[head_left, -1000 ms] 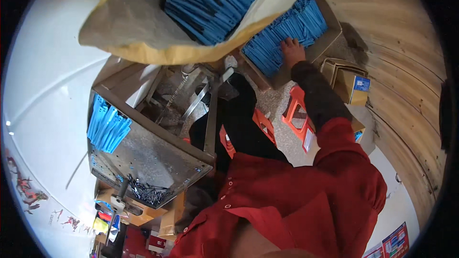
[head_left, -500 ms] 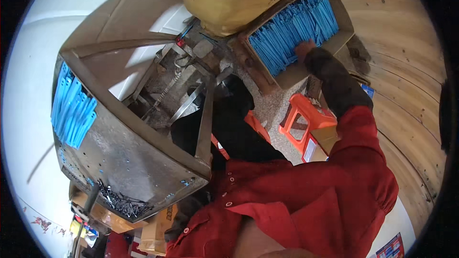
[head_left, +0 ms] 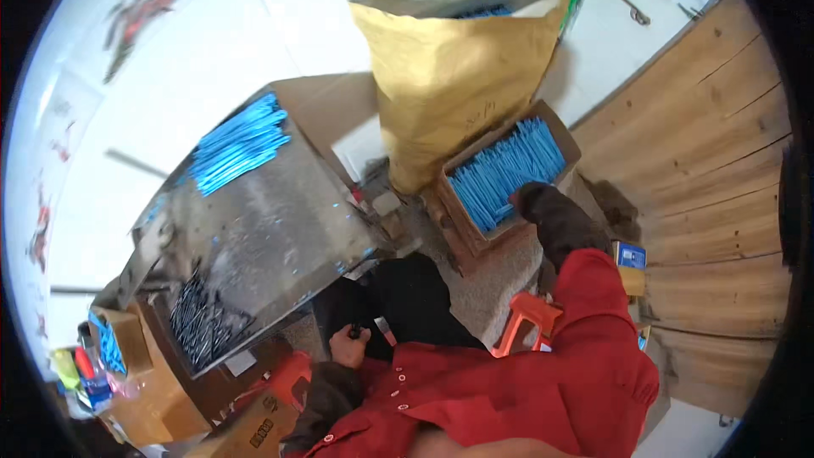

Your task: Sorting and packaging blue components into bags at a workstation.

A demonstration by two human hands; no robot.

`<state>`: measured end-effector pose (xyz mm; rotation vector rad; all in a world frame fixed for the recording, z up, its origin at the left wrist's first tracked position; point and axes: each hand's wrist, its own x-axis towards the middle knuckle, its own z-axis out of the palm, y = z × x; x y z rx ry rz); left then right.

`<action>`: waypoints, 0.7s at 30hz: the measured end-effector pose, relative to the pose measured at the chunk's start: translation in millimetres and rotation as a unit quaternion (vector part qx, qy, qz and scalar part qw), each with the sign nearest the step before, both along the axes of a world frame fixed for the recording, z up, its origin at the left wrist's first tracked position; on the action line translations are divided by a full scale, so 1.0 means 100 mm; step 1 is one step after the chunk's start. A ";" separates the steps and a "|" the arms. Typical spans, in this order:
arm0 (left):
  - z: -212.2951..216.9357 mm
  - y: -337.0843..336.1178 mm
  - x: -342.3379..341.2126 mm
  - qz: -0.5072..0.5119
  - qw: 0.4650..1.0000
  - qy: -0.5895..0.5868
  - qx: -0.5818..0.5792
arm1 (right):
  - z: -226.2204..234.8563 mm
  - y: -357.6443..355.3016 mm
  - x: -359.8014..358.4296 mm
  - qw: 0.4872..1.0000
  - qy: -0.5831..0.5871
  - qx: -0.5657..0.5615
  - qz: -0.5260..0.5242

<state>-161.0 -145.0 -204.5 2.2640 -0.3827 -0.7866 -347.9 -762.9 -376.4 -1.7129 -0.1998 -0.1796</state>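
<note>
My right hand [head_left: 515,198] reaches to the near edge of a cardboard box [head_left: 575,142] packed with long, thin blue plastic strips [head_left: 509,165]. It touches the strips, but the dark sleeve hides most of its fingers. My left hand [head_left: 346,346] rests by my lap, fingers curled round a small black object [head_left: 355,332] whose kind I cannot make out. To the left, a worn metal-topped table [head_left: 280,203] carries a stack of similar blue strips [head_left: 242,144] at its far end. A heap of thin dark metal pins or rods [head_left: 203,318] lies at its near left corner.
Behind the box stands a big yellow paper sack [head_left: 466,76] with blue pieces inside. An orange stool [head_left: 530,322] is beside my right arm. Wooden boards [head_left: 687,170] line the right. Cardboard boxes [head_left: 161,382] and small bottles [head_left: 89,369] sit at lower left.
The view has swung, bringing the whole sack and more of the table into sight. My left hand now shows by my lap. My right hand stays at the strips in the box.
</note>
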 end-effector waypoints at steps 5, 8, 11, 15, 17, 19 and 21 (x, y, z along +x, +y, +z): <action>-0.10 0.59 -0.18 0.160 0.978 0.089 -0.103 | 1.95 1.48 1.30 0.641 0.411 -0.648 0.001; 0.03 0.60 -0.18 0.132 0.979 0.079 -0.137 | 2.93 1.84 1.57 0.741 0.302 -0.594 -0.083; 0.44 0.46 -0.16 0.092 0.957 0.133 -0.240 | 3.76 2.42 1.82 0.909 -0.027 -0.409 -0.081; 1.20 0.32 -0.02 0.013 0.917 0.089 -0.387 | 4.58 3.49 2.39 0.897 -0.017 -0.441 0.003; 1.44 0.40 0.05 0.006 0.892 0.060 -0.448 | 4.49 3.86 2.83 0.864 -0.083 -0.496 0.024; 1.69 0.52 0.11 0.004 0.867 0.012 -0.498 | 4.33 4.14 3.15 0.814 -0.082 -0.574 0.008; 1.88 0.74 0.18 0.024 0.874 -0.011 -0.485 | 4.10 4.28 3.35 0.758 -0.086 -0.646 -0.010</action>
